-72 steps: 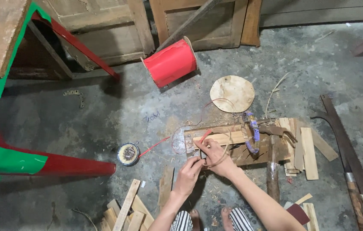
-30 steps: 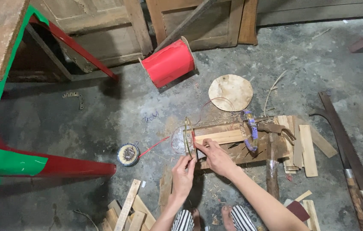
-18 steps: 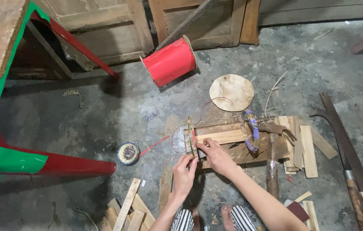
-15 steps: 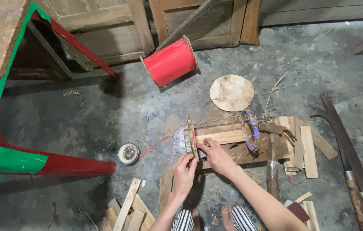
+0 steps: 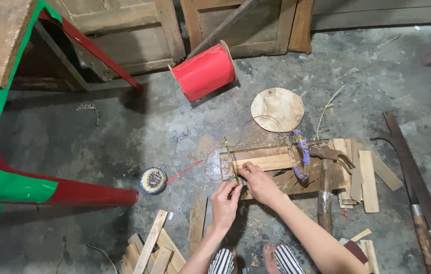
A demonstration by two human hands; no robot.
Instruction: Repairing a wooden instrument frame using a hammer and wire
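Note:
My left hand [image 5: 225,201] and my right hand [image 5: 257,181] meet at the near left corner of a small wooden board assembly [image 5: 266,161] lying on the concrete floor. Both hands pinch a thin upright stick [image 5: 231,160] at the board's left end, where red thread [image 5: 185,171] is wound. The thread runs off to the left across the floor. A pale wooden strip lies along the top of the board. A hammer [image 5: 327,175] with a wooden handle rests across the board's right part, beside a purple-wrapped piece [image 5: 302,155].
A big red thread spool [image 5: 204,72] lies near the wooden doors at the back. A round wooden disc [image 5: 277,109], a small tin of nails [image 5: 153,180], loose wood slats [image 5: 368,175], a saw [image 5: 418,193] at right, and a red-green table leg [image 5: 58,190] at left surround me.
Both hands have shifted from the board's middle to its left end and closed on the upright stick. The camera view has barely moved.

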